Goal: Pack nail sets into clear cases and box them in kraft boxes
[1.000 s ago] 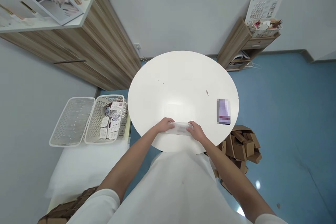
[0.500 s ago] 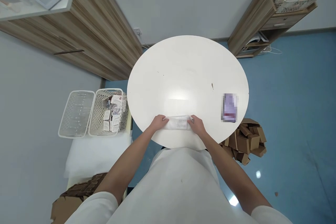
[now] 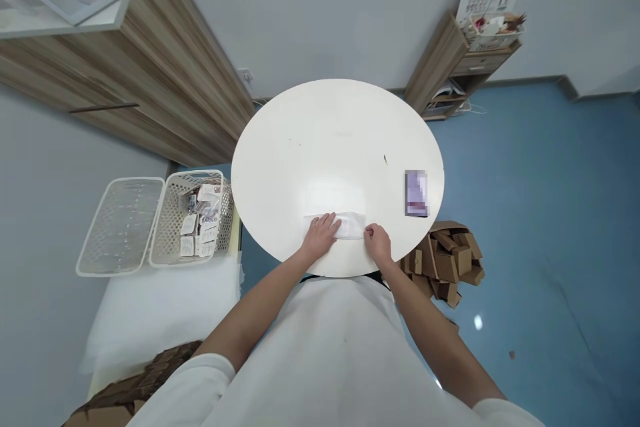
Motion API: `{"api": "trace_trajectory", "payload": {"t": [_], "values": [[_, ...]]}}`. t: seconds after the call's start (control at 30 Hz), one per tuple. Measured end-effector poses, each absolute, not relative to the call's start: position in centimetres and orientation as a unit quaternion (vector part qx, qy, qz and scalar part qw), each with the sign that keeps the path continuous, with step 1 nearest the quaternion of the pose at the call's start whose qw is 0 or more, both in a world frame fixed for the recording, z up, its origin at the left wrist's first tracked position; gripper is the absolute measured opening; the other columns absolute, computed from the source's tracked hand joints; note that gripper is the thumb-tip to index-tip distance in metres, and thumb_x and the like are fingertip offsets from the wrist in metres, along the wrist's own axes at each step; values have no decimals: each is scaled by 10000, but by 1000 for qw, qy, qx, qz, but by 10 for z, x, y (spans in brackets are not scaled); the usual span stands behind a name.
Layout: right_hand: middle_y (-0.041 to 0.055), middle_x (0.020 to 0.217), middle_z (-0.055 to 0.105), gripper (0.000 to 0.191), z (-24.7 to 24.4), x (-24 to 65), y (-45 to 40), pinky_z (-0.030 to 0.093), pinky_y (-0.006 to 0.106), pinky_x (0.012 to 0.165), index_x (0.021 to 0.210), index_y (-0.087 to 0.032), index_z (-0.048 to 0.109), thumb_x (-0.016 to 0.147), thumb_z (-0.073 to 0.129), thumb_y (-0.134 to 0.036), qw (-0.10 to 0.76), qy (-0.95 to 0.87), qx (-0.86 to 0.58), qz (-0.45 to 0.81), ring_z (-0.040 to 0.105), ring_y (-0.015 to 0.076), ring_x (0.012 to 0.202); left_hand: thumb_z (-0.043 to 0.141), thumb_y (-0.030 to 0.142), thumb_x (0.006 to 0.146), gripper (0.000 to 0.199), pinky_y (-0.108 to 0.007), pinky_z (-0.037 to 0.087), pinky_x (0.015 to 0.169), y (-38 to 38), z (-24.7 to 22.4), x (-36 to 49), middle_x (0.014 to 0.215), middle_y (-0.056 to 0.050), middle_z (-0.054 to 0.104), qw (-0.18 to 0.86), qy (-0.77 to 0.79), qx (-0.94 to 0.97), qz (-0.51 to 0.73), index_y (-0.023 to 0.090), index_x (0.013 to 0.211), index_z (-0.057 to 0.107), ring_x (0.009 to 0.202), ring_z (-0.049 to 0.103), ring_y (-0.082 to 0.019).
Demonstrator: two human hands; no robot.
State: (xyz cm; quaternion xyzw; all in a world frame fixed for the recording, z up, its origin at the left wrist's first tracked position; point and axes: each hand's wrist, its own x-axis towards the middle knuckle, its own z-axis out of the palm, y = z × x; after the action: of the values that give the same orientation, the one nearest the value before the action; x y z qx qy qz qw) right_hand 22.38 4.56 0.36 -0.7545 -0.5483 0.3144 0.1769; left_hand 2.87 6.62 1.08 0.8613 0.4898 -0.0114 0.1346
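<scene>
A flat white wrapping sheet (image 3: 352, 225), folded into a narrow strip, lies near the front edge of the round white table (image 3: 330, 120). My left hand (image 3: 321, 235) rests on its left part with fingers stretched out and spread. At the strip's right end my right hand (image 3: 379, 243) has its fingers curled in a pinch on the edge. What lies inside the folded sheet cannot be made out now. Off to the right on the table is a purple item (image 3: 417, 193), blurred into blocks.
Left of the table stands a white perforated basket (image 3: 156, 240) holding small labelled packets, with a clear lid or tray (image 3: 117, 227) beside it. White sheets (image 3: 165, 307) are stacked below. Brown cardboard boxes (image 3: 443, 257) are heaped at right. A wooden shelf unit (image 3: 433, 60) stands at the wall.
My left hand has gone from gripping the strip's left end to lying flat on top of it. My right hand stays at the right end. The camera view has shifted slightly.
</scene>
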Motion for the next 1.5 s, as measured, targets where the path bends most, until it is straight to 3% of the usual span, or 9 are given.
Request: {"api": "trace_trajectory", "payload": {"t": [0.17,0.33,0.5,0.67,0.97,1.13,1.23,1.33,1.5], "values": [[111,1124,485,441,0,216,7,442,314,804,1124,-165,456,703,487,-292,269,-473,-762,351,501,215,1014,548,256,730,500,-415,266,953,52,15,26,1322,-86,386,135,472,871,-2,239,1207,396,1198,344,-258],[143,1203,469,693,2,197,0,453,286,768,1254,-132,321,633,569,-314,278,-368,-766,448,551,206,966,558,333,712,526,-428,267,933,28,16,23,1313,-97,378,152,458,876,7,233,1202,394,1166,349,-279],[54,839,631,312,3,204,8,445,270,597,905,-173,567,640,553,-338,252,-418,-737,467,583,178,715,553,302,714,504,-425,274,913,23,17,19,1289,-91,398,153,442,884,9,251,1192,400,1125,380,-276],[15,709,600,196,1,211,10,413,246,537,766,-181,556,684,484,-343,248,-460,-739,426,531,146,620,577,261,702,509,-424,279,910,26,13,19,1269,-88,417,158,445,881,21,260,1182,408,1125,382,-275],[57,924,565,268,8,186,22,432,285,734,962,-181,560,737,438,-258,220,-583,-689,369,542,146,735,559,172,706,512,-433,179,1000,32,9,34,1360,-62,328,206,485,848,55,278,1183,406,1250,264,-255],[75,963,540,318,12,186,23,383,305,847,993,-183,594,761,379,-151,195,-646,-639,370,509,177,922,569,297,707,625,-487,161,995,7,8,5,1415,-139,177,249,658,706,86,211,1269,310,1283,159,-325],[104,1079,491,299,9,190,25,360,357,870,957,-187,607,764,383,-141,175,-686,-633,313,432,231,1037,564,353,705,696,-480,233,965,-8,8,-15,1382,-178,212,312,759,561,110,167,1296,248,1255,211,-341],[98,1205,434,276,3,186,27,370,377,847,986,-197,576,787,388,-170,144,-734,-621,234,383,257,1091,601,346,681,684,-384,272,974,-13,8,-20,1328,-166,294,402,763,476,174,152,1262,295,1226,287,-286],[91,1220,448,266,-5,164,22,387,364,828,1037,-184,527,800,407,-206,130,-759,-599,219,357,261,1113,685,304,627,619,-295,424,784,-8,5,-11,1134,-122,482,568,721,283,279,171,1151,384,964,519,-197]]}}
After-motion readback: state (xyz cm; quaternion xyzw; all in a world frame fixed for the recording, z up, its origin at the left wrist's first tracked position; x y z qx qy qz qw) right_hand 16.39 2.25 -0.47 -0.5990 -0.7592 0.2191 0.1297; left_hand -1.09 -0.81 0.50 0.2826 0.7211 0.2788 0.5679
